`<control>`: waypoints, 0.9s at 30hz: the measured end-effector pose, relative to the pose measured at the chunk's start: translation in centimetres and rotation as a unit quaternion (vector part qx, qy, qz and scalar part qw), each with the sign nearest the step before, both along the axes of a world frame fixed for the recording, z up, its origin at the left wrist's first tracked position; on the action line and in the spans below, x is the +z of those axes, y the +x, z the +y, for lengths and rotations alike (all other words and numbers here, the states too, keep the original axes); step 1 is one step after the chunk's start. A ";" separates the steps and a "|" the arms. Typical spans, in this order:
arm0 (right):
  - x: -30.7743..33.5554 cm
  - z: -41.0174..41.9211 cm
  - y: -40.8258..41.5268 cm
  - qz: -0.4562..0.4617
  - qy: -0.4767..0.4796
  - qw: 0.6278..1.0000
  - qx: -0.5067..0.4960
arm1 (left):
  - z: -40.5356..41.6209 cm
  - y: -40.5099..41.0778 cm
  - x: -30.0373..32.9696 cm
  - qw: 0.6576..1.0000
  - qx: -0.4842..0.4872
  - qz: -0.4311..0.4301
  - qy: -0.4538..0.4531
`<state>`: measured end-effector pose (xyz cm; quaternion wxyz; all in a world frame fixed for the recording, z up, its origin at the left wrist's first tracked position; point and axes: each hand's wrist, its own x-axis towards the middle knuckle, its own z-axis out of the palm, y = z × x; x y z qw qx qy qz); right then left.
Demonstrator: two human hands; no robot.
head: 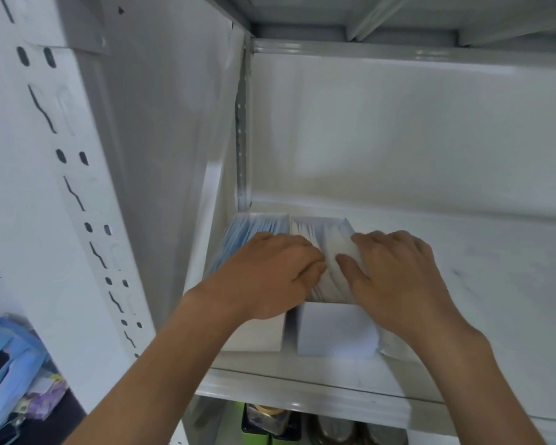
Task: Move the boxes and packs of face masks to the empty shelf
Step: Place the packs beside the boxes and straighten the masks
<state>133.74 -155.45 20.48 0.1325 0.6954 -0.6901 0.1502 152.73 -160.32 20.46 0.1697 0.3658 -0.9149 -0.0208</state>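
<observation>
Two open white boxes stand side by side at the left end of the white shelf (pixel 495 284). The left box (pixel 257 335) is filled with blue face masks (pixel 241 232), and the right box (pixel 334 335) holds white face masks (pixel 318 232). My left hand (pixel 270 271) lies palm down across the top of the left box, its fingertips touching the white masks. Over the right box, my right hand (pixel 395 271) presses on the white masks, thumb on top and fingers curled around the stack's right side.
The shelf's side panel (pixel 174 155) is close on the left, its back wall (pixel 398 139) behind. A perforated upright (pixel 87 226) runs down the left. A blue mask pack (pixel 4 364) lies at lower left. Jars and green containers (pixel 270 422) sit on the shelf below.
</observation>
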 end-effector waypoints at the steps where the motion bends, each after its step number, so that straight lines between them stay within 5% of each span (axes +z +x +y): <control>1: 0.0 0.2 0.0 0.007 0.020 1.000 -0.005 | 0.0 -0.1 0.0 1.000 0.000 0.009 -0.007; 6: -0.7 0.5 0.0 0.000 0.091 0.995 0.035 | 0.3 -0.7 0.0 0.999 -0.032 0.016 0.023; 11: 0.0 -0.3 0.7 -0.056 0.056 0.993 0.084 | 0.2 -0.6 0.4 0.998 -0.021 0.010 0.057; 16: 0.5 -0.6 1.1 -0.126 0.072 0.979 0.144 | 0.4 -0.5 0.2 0.995 -0.006 0.083 0.051; 20: 0.3 -1.1 0.9 -0.218 0.085 0.964 0.123 | 0.4 -0.4 0.0 0.992 0.032 0.121 -0.005; 27: 0.0 -1.8 0.1 -0.317 -0.045 0.946 0.041 | 0.1 -0.2 -0.2 0.994 -0.001 0.106 0.020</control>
